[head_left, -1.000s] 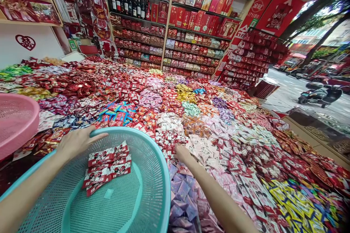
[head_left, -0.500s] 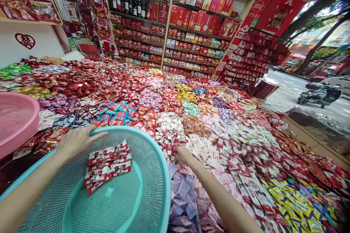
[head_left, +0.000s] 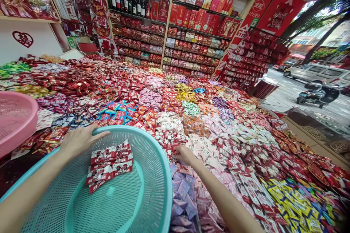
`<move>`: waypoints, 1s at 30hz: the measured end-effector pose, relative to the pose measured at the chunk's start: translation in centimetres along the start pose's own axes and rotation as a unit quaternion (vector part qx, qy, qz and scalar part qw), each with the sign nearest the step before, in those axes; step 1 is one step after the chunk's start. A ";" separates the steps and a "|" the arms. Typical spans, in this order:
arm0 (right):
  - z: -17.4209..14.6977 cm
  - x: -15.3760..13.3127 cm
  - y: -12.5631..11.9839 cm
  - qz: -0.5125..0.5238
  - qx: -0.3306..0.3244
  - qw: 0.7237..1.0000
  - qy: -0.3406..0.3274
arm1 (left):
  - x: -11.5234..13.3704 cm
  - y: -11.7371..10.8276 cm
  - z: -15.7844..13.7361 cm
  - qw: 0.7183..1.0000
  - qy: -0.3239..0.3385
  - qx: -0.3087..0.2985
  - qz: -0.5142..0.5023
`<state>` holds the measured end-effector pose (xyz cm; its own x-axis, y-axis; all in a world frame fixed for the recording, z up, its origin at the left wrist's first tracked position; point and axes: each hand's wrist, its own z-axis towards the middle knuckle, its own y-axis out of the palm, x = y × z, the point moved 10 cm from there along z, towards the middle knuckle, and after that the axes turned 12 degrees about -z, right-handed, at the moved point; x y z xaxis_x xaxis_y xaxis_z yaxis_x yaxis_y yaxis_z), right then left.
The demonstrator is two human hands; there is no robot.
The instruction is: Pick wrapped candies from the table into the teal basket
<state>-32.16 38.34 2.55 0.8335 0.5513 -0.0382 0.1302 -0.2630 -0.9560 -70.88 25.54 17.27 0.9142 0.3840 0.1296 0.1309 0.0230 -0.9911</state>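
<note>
A teal plastic basket (head_left: 161, 174) with mesh sides fills the lower left. My left hand (head_left: 78, 139) is closed over its far rim, thumb stretched along the edge. Several red-and-white candy packets (head_left: 111, 164) lie bunched on the basket floor. To the right of the basket, my right hand (head_left: 186, 154) is down among matching red-and-white packets (head_left: 171, 142) in the heap. Its fingers are curled, and their tips are partly hidden, so what they hold does not show. Pale pink packets (head_left: 203, 149) lie just beyond that hand, purple ones (head_left: 184, 193) nearer to me.
A pink basket (head_left: 34, 116) stands at the left edge. Sorted heaps of wrapped sweets, including yellow packets (head_left: 292, 204), spread all around. Shelves of red boxes (head_left: 201, 20) and wine bottles (head_left: 126, 3) line the back. A scooter (head_left: 318, 94) and a van (head_left: 317, 73) are on the street.
My right hand stays among the red-and-white packets, shifted very slightly. My left hand keeps its hold on the basket rim. A van has come into view on the street.
</note>
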 end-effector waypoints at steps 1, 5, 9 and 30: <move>0.0 0.1 0.0 0.008 0.004 1.000 -0.001 | 0.1 0.0 0.1 1.000 0.002 0.000 0.001; 0.2 0.4 -0.5 0.052 0.028 0.998 -0.004 | 0.3 0.1 0.2 1.000 0.004 0.000 0.004; 0.4 0.8 -1.6 0.114 0.064 0.991 -0.004 | 0.5 0.0 0.1 1.000 0.003 0.000 0.000; -5.7 -10.2 -10.1 0.721 -0.103 0.683 -0.053 | 3.8 0.5 1.3 0.998 0.058 0.013 -0.035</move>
<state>-38.93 30.87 14.23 0.1323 -0.3461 -0.9288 -0.7032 -0.6932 0.1581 -67.83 28.23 17.23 0.9417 0.2710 0.1994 0.1874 0.0698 -0.9798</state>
